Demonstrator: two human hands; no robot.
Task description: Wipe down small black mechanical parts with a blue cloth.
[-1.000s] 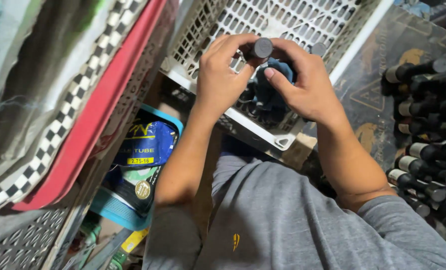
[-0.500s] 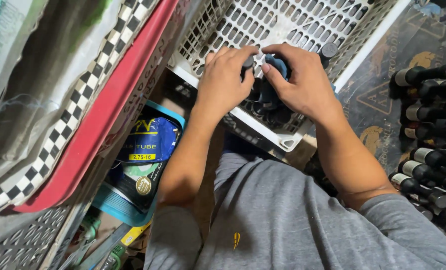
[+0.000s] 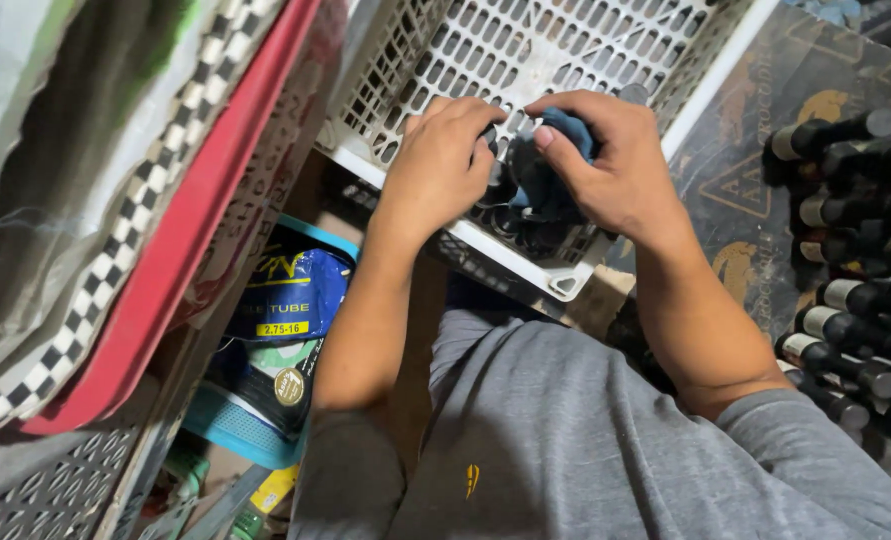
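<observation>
Cluttered, dim storage corner seen from above: a white perforated plastic crate (image 3: 525, 60) sits ahead of the person's lap, w/ a red-edged board (image 3: 175, 230) and checkered trim leaning at left, a blue packaged inner tube (image 3: 285, 300) low beside the left forearm, and rows of dark capped bottles (image 3: 855, 250) racked at right.

Both hands are kept over the crate's near corner. A dark blue cloth (image 3: 555, 170) is gripped by the right hand (image 3: 620, 170), fingers curled narrow over it, thumb pressed at the cloth's top. The left hand (image 3: 440, 165) is closed around a small dark object (image 3: 492, 140), mostly hidden by the fingers; approx. a bottle cap or neck, but it cannot be told for sure. Cloth and object are touching, held just above more dark items lying in the crate's corner.

Step in hand is judged to be wiping: object held steady by the left, rubbed by the right. For the next move, a firm left-hand hold would be needed while the cloth is turned round the piece, w/ care that it isn't dropped back among the items below.
</observation>
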